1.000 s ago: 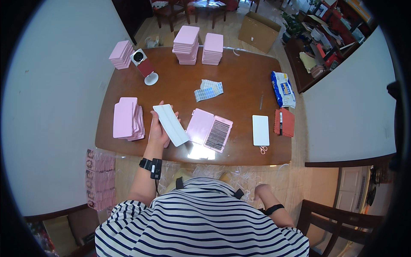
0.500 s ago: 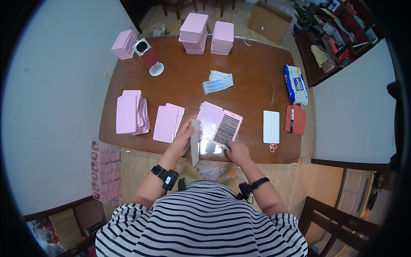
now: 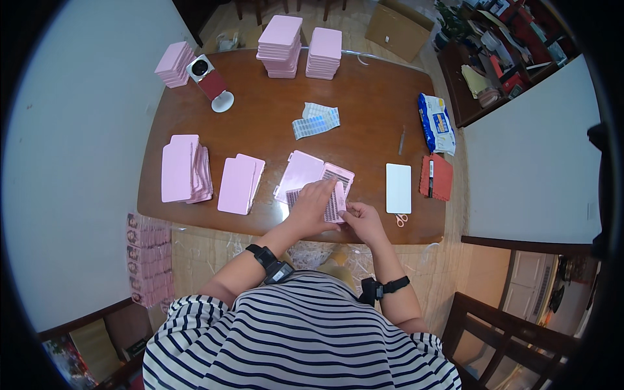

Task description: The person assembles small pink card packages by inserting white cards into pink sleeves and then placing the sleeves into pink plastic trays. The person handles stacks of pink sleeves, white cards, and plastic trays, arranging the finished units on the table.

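Note:
Near the table's front edge lies an open pink flat case point(image 3: 299, 171), with rows of dark false lashes in its right half. Above that half, a card of false lashes point(image 3: 335, 208) with a pink border is held at a tilt. My left hand point(image 3: 313, 207) is closed over the card from the left, covering part of it and the case. At the card's right edge my right hand point(image 3: 364, 222) pinches with thumb and fingers. Left of the case are a few closed pink cases point(image 3: 239, 185) and a taller leaning stack of pink cases point(image 3: 181, 170).
Far stacks of pink cases point(image 3: 279, 39) stand beyond a blue sticker sheet point(image 3: 316, 121) and a camera-like device on a stand point(image 3: 211, 84). Rightward lie a white rectangular panel point(image 3: 398, 187), scissors point(image 3: 402, 220), a red cloth point(image 3: 441, 179), a marker point(image 3: 430, 177) and a wipes pack point(image 3: 437, 123).
My left hand has moved right, over the case; the pale strip seen edge-on in it has given way to a lash card facing up. My right hand has come to the card's edge.

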Motion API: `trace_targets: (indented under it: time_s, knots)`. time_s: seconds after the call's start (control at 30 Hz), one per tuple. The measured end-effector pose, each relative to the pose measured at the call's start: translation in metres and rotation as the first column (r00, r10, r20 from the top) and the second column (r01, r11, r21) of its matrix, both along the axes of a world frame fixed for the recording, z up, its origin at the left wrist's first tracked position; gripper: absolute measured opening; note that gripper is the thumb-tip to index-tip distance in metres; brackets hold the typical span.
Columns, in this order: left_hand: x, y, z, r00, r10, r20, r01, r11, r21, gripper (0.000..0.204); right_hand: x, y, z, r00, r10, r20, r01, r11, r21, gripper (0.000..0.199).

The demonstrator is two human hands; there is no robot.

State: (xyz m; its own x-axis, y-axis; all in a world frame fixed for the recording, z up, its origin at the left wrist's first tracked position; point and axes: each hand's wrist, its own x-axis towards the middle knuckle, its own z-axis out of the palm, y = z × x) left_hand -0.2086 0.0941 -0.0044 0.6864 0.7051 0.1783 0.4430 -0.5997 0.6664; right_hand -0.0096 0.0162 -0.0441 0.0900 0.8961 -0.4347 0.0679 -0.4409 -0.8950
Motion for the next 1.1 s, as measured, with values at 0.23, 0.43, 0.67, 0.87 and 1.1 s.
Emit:
trace_targets:
  time_s: [0.23,0.43,0.67,0.87,1.1]
  knots:
    - [-0.031,0.006,-0.101,0.391,0.919,0.057,-0.733,0.349,-0.584,0.047,0.059,-0.038,0.021,0.978,-0.199,-0.065,0.203,0.977,0.070,0.019]
    - [-0.033,0.011,-0.157,0.094,0.945,-0.313,-0.363,-0.260,-0.895,0.016,0.090,-0.064,0.029,0.912,-0.356,-0.202,0.377,0.923,0.077,0.017]
    - [-0.004,0.043,-0.158,0.178,0.940,-0.291,-0.566,-0.144,-0.812,0.021,0.114,-0.073,0.039,0.914,-0.344,-0.217,0.371,0.924,0.096,0.015]
    - [-0.004,0.052,-0.147,0.355,0.892,-0.281,-0.898,0.240,-0.369,0.024,0.129,-0.071,0.039,0.922,-0.338,-0.187,0.365,0.922,0.132,0.015]
    - [-0.008,0.075,-0.164,0.434,0.892,-0.123,-0.887,0.400,-0.230,0.030,0.145,-0.075,0.043,0.587,-0.387,0.711,0.272,0.922,0.277,0.023]
